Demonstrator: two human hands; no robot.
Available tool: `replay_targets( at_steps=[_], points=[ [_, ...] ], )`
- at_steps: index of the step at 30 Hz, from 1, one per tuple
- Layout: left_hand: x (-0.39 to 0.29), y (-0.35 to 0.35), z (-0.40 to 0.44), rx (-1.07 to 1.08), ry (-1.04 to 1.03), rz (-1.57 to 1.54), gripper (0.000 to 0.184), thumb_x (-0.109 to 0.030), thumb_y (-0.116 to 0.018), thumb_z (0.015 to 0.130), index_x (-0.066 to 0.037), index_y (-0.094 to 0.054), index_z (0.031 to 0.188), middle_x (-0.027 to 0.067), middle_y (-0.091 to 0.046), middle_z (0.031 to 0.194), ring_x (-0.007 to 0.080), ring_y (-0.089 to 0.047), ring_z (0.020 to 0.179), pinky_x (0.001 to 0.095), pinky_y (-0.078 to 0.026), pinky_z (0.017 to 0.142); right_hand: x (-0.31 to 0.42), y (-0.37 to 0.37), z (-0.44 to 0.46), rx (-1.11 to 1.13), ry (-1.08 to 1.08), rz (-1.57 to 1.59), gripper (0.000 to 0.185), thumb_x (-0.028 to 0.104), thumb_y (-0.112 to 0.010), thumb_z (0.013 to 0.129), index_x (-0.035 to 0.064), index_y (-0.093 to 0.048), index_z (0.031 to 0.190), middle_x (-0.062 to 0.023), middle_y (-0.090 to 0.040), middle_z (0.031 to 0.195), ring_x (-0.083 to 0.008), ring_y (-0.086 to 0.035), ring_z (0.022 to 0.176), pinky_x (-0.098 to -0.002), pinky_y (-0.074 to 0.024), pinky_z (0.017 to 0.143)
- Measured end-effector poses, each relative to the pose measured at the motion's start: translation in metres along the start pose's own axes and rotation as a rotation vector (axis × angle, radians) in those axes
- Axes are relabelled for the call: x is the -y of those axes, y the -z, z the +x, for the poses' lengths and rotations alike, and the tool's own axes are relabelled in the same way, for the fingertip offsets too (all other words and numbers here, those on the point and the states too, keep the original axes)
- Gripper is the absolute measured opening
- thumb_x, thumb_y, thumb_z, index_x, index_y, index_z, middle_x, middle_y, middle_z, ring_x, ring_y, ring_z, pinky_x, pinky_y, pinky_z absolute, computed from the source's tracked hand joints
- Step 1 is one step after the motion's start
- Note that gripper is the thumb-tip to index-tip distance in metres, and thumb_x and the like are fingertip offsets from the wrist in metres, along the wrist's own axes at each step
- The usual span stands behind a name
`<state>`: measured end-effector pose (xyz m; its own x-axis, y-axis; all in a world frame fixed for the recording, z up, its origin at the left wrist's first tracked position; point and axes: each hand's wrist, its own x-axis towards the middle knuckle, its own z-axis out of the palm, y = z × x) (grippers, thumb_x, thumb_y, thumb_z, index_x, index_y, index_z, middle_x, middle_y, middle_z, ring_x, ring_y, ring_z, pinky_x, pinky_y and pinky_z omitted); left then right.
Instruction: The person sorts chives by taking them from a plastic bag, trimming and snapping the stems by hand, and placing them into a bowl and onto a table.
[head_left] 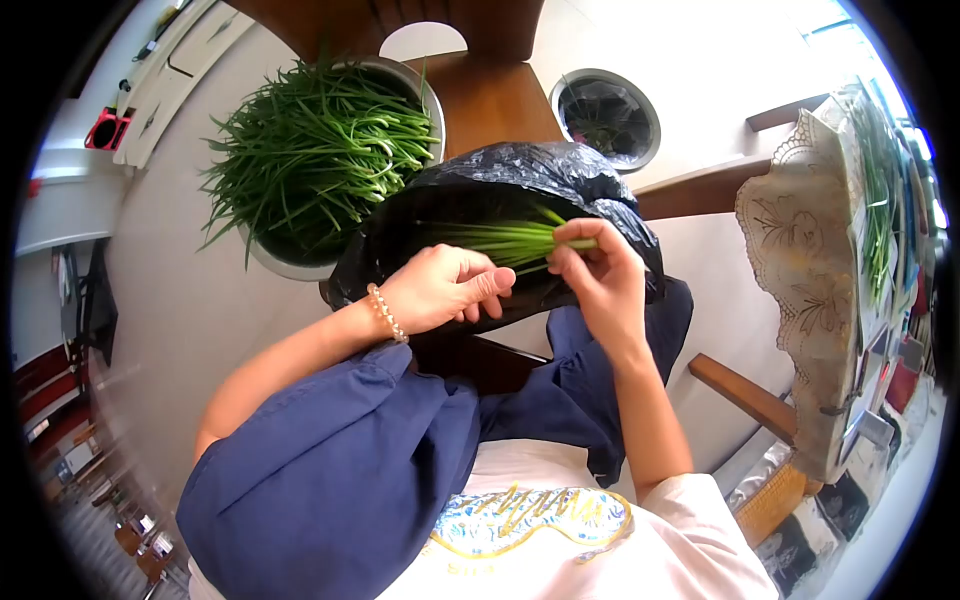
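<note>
My right hand (603, 278) pinches the pale stem ends of a bunch of chives (500, 240) between thumb and fingers. The leaves point left, over a black plastic bag (575, 172) that lies open in front of me. My left hand (445, 288), with a beaded bracelet at its wrist, hovers just below the bunch. Its thumb stretches to the right, apart from the half-curled fingers, and nothing shows in its grasp. Left of the bag, a large heap of chives (315, 150) overflows a round basin (436, 120).
A wooden chair (500, 100) stands beyond the bag. To its right, a grey bucket lined with plastic (655, 130) sits on the floor. A table with a lace-edged cloth (800, 260) is on the right, with more green stalks (878, 210) on it.
</note>
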<state>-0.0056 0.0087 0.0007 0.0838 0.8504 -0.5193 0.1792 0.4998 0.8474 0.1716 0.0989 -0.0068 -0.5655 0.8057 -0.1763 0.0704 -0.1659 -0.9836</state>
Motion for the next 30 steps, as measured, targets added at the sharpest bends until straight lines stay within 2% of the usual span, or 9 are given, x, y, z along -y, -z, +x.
replay_targets(
  at_steps=[2, 5, 9, 14, 16, 18, 22, 26, 30],
  points=[
    [-0.006, 0.0, 0.001, 0.219, 0.177, -0.296, 0.059, -0.055, -0.038, 0.086, -0.001, -0.059, 0.097, 0.0096, -0.064, 0.083, 0.0139, -0.06, 0.072, 0.0233, -0.047, 0.064, 0.019, -0.007, -0.011, -0.061, 0.197, -0.179, 0.013, -0.006, -0.056, 0.075, -0.0016, -0.055, 0.087, -0.0066, -0.056, 0.084, -0.0097, -0.057, 0.07, -0.0209, -0.0482, 0.064],
    [-0.034, 0.0, -0.006, 0.301, 0.258, -0.52, 0.077, -0.067, -0.024, 0.081, 0.0, -0.056, 0.104, 0.0127, -0.063, 0.088, 0.0158, -0.06, 0.075, 0.0249, -0.048, 0.069, 0.047, -0.007, -0.028, -0.116, 0.563, -0.53, 0.02, -0.009, -0.06, 0.067, 0.0007, -0.057, 0.084, -0.0118, -0.055, 0.081, -0.0197, -0.059, 0.065, -0.0257, -0.0477, 0.058],
    [-0.065, -0.002, -0.017, 0.334, 0.338, -0.682, 0.081, -0.073, -0.026, 0.076, -0.002, -0.058, 0.098, 0.011, -0.063, 0.086, 0.0167, -0.06, 0.076, 0.0246, -0.048, 0.069, 0.061, -0.011, -0.048, -0.123, 0.808, -0.65, 0.028, -0.009, -0.064, 0.058, -0.0003, -0.059, 0.084, -0.014, -0.055, 0.08, -0.0249, -0.058, 0.063, -0.0292, -0.0479, 0.053],
    [-0.079, -0.011, -0.036, 0.216, 0.433, -0.475, 0.044, -0.045, -0.06, 0.076, -0.001, -0.062, 0.08, 0.0053, -0.06, 0.072, 0.0104, -0.057, 0.064, 0.0216, -0.048, 0.06, 0.056, -0.019, -0.065, 0.028, 1.057, -0.768, 0.033, 0.0, -0.065, 0.06, -0.0003, -0.061, 0.093, -0.0161, -0.054, 0.083, -0.024, -0.058, 0.065, -0.0276, -0.0497, 0.055],
    [-0.085, -0.011, -0.04, 0.18, 0.474, -0.442, 0.033, -0.032, -0.058, 0.079, 0.0, -0.062, 0.08, 0.0059, -0.06, 0.071, 0.0107, -0.057, 0.063, 0.0225, -0.048, 0.059, 0.061, -0.019, -0.071, 0.142, 1.097, -0.73, 0.041, 0.004, -0.061, 0.061, 0.0073, -0.06, 0.102, -0.0143, -0.053, 0.089, -0.0211, -0.058, 0.07, -0.0264, -0.0501, 0.061],
    [-0.087, -0.007, -0.05, 0.176, 0.535, -0.465, 0.024, -0.021, -0.054, 0.081, 0.002, -0.061, 0.081, 0.0063, -0.06, 0.071, 0.0114, -0.057, 0.063, 0.0233, -0.048, 0.057, 0.059, -0.021, -0.077, 0.168, 1.004, -0.543, 0.048, 0.005, -0.064, 0.059, 0.0079, -0.058, 0.106, -0.0143, -0.053, 0.094, -0.0228, -0.058, 0.075, -0.027, -0.0498, 0.063],
    [-0.102, 0.003, -0.063, 0.293, 0.582, -0.367, 0.024, -0.019, -0.044, 0.089, 0.001, -0.054, 0.096, 0.0053, -0.057, 0.067, 0.0182, -0.062, 0.06, 0.0244, -0.05, 0.053, 0.06, -0.006, -0.078, 0.086, 0.809, -0.223, 0.047, 0.008, -0.074, 0.058, -0.0004, -0.057, 0.1, -0.0164, -0.054, 0.098, -0.0262, -0.057, 0.079, -0.0312, -0.0484, 0.064],
    [-0.119, 0.001, -0.079, 0.286, 0.681, -0.32, 0.027, -0.024, -0.041, 0.091, 0.0, -0.049, 0.102, -0.0001, -0.042, 0.057, 0.0081, -0.041, 0.045, 0.0212, -0.039, 0.042, 0.046, 0.016, -0.075, 0.048, 0.44, -0.105, 0.019, 0.0, -0.064, 0.072, -0.0017, -0.057, 0.09, -0.0111, -0.056, 0.077, -0.0207, -0.057, 0.069, -0.0257, -0.0457, 0.062],
    [-0.13, 0.013, -0.1, 0.244, 0.642, -0.241, 0.019, -0.022, -0.04, 0.092, -0.006, -0.044, 0.102, -0.0052, -0.03, 0.062, 0.0036, -0.027, 0.051, 0.0173, -0.025, 0.042, 0.031, 0.012, -0.076, -0.066, 0.115, 0.226, 0.007, 0.005, -0.053, 0.085, -0.0016, -0.053, 0.087, -0.0041, -0.057, 0.074, -0.0085, -0.054, 0.065, -0.0201, -0.0436, 0.062]
  ],
)
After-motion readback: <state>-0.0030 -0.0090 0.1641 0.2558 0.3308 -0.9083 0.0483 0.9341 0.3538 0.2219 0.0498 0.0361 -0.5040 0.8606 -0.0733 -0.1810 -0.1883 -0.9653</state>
